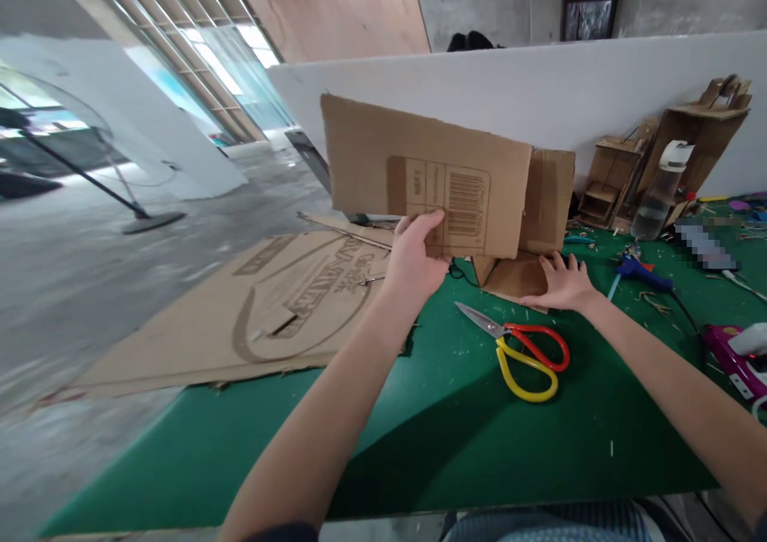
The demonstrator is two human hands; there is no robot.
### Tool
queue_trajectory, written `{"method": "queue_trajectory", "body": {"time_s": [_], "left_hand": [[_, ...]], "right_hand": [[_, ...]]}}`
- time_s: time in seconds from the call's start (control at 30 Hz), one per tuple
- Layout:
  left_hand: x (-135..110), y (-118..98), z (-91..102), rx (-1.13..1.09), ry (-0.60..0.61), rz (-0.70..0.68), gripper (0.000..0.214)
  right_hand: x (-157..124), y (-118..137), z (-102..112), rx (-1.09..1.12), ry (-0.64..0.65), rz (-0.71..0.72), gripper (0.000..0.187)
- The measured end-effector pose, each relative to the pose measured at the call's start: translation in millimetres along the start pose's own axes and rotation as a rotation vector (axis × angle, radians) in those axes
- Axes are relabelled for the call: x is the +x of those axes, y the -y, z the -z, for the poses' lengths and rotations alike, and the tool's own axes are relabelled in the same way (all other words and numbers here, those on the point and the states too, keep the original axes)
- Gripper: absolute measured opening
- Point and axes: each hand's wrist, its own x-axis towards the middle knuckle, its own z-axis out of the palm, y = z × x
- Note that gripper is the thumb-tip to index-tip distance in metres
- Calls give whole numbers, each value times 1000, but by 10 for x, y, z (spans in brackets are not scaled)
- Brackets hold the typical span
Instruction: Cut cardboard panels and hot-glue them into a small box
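My left hand (418, 258) grips the lower edge of a flat cardboard piece (365, 158) printed with a barcode, thumb in front and fingers behind. The piece stands raised above the table. Behind its right end is a folded cardboard structure (548, 198), partly hidden. My right hand (566, 282) has its fingers spread over the lower flap of that structure and touches it. In front of both hands lie scissors (500, 330) with one red and one yellow handle, blades slightly apart.
A large printed cardboard sheet (197, 318) overhangs the left of the green table (252, 454). At right are a blue glue gun (644, 272), a water bottle (659, 198), a phone (707, 246), a purple power strip (728, 358) and cardboard models (689, 142). A white partition (539, 86) stands behind.
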Motion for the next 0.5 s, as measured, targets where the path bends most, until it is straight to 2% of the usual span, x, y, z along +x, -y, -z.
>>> {"method": "queue_trajectory", "body": {"time_s": [0.2, 0.37, 0.5], "left_hand": [[16, 50, -31, -42, -47, 11, 29], [20, 98, -40, -15, -87, 13, 34], [25, 138, -31, 25, -90, 9, 35]], "right_hand": [[57, -118, -131, -52, -19, 49, 107], [97, -141, -68, -72, -30, 75, 105], [123, -97, 9, -132, -81, 34, 97]]}}
